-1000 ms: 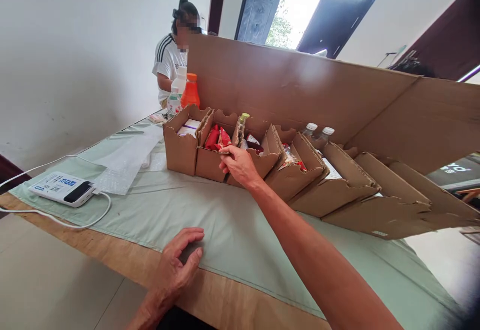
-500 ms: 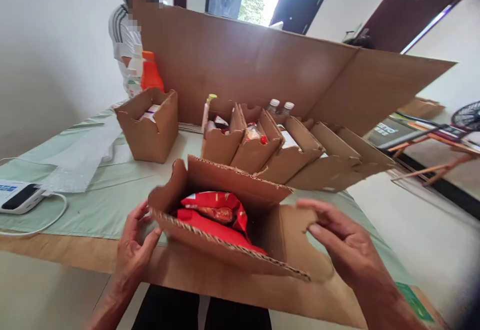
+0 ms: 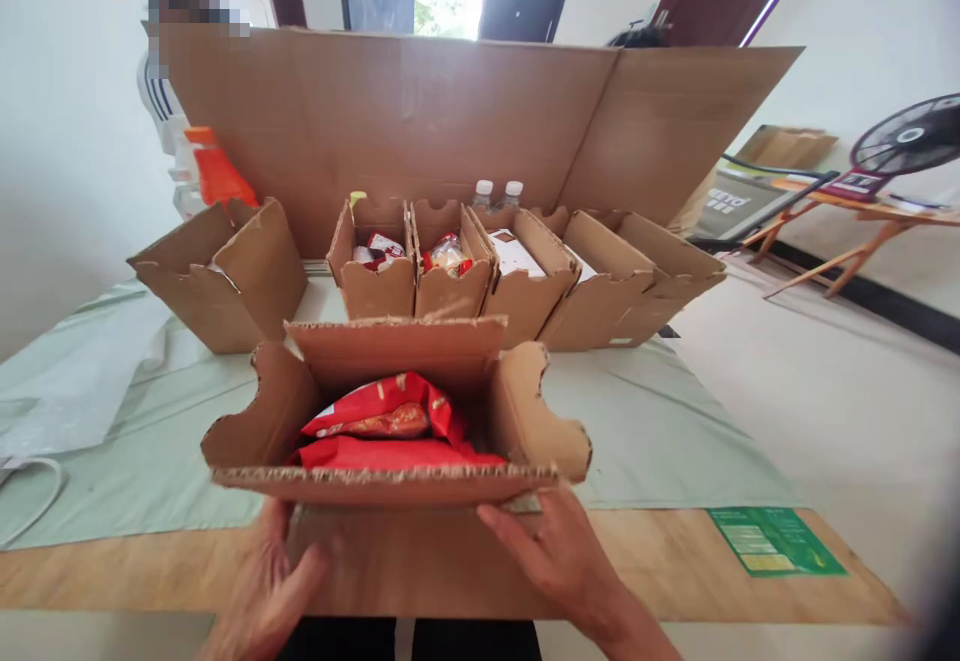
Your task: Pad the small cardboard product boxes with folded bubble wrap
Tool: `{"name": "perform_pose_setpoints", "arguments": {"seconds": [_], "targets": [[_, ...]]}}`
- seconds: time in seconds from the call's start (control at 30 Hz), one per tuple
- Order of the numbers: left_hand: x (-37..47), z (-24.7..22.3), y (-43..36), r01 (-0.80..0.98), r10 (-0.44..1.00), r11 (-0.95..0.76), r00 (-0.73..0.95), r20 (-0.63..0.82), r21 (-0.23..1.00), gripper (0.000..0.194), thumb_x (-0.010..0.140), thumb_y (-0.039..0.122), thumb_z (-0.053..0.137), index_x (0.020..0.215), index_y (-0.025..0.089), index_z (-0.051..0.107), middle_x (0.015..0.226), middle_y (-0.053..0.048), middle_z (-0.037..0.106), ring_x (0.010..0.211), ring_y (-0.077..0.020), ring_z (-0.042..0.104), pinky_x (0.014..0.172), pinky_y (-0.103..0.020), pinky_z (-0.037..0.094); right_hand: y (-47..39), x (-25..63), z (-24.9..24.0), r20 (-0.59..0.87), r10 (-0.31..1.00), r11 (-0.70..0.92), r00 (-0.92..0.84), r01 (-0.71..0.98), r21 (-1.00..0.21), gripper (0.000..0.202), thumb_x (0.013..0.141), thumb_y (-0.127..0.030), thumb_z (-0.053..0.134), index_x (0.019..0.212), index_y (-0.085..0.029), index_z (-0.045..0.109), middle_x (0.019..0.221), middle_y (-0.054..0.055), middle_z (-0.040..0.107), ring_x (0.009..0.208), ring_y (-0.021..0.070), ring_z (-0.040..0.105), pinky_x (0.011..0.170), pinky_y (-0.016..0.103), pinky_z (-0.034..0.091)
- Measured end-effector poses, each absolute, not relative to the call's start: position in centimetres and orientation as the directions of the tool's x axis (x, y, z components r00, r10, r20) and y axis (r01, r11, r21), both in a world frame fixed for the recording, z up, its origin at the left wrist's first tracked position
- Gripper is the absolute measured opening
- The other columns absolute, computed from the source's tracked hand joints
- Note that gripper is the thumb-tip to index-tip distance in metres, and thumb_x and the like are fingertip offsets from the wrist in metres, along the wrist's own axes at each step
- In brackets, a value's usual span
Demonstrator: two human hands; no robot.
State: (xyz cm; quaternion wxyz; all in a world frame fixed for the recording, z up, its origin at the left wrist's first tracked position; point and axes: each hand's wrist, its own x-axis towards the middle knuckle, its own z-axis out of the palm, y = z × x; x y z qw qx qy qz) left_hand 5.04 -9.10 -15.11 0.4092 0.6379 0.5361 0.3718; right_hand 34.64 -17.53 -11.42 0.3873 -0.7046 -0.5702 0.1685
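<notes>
An open cardboard box point(image 3: 420, 489) stands squarely in front of me at the near table edge, with red snack packets point(image 3: 390, 421) inside. My left hand point(image 3: 270, 576) holds its lower left front corner, thumb on the front wall and fingers partly hidden along the side. At the lower right front corner is my right hand point(image 3: 559, 556), its thumb against the front wall and the other fingers by the side.
Beyond it stands a row of cardboard bins point(image 3: 450, 291) with packets and white boxes. Another box point(image 3: 225, 301) is left, near an orange bottle point(image 3: 217, 166). A tall cardboard screen point(image 3: 390, 111) rises behind. A green printed sheet point(image 3: 780, 541) lies right. A person point(image 3: 157, 101) is behind the screen.
The box has turned from a slant to face me squarely. Both hands have moved from its sides down to the lower front corners. The view has swung right.
</notes>
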Motion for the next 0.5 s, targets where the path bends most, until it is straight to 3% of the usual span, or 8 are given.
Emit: {"name": "perform_pose_setpoints", "arguments": {"seconds": [0.13,0.23,0.33,0.5], "targets": [[9.0,-13.5,-4.3,0.332,0.937,-0.26,0.314,0.154,0.907,0.062,0.084,0.045,0.065,0.14,0.022,0.052,0.141,-0.014,0.062,0.14,-0.0387,0.05,0.117,-0.057,0.039,-14.5,37.8,-11.1,0.287,0.888,-0.036,0.36,0.676,-0.736,0.035,0.089,-0.056,0.062,0.097,-0.024,0.071,0.087,0.009,0.072,0.08,0.0285,0.067,0.081,0.045,0.058],[11.5,-13.8,-1.1,0.293,0.902,-0.299,0.398,0.168,0.908,0.063,0.081,0.038,0.063,0.14,0.019,0.051,0.139,-0.014,0.063,0.129,-0.0344,0.059,0.111,-0.053,0.046,-12.8,40.1,-12.1,0.268,0.878,-0.048,0.396,0.63,-0.775,0.039,0.09,-0.05,0.059,0.113,-0.02,0.068,0.107,0.012,0.074,0.089,0.0273,0.069,0.085,0.043,0.058],[12.4,-15.2,0.0,0.344,0.923,-0.278,0.354,0.15,0.897,0.067,0.079,0.038,0.063,0.141,0.018,0.051,0.135,-0.015,0.065,0.119,-0.0325,0.064,0.104,-0.05,0.051,-12.4,41.0,-14.4,0.202,0.883,-0.097,0.424,0.586,-0.804,0.051,0.09,-0.048,0.057,0.131,-0.017,0.061,0.123,0.016,0.072,0.095,0.0269,0.071,0.087,0.044,0.059],[12.0,-16.4,-0.8,0.38,0.962,-0.243,0.213,0.171,0.892,0.046,0.083,0.039,0.062,0.126,0.022,0.062,0.11,-0.009,0.069,0.09,-0.0239,0.067,0.083,-0.04,0.057,-12.8,40.9,-16.5,0.169,0.867,-0.14,0.469,0.555,-0.82,0.046,0.089,-0.048,0.058,0.124,-0.018,0.065,0.113,0.014,0.075,0.099,0.0275,0.07,0.09,0.042,0.058]]}}
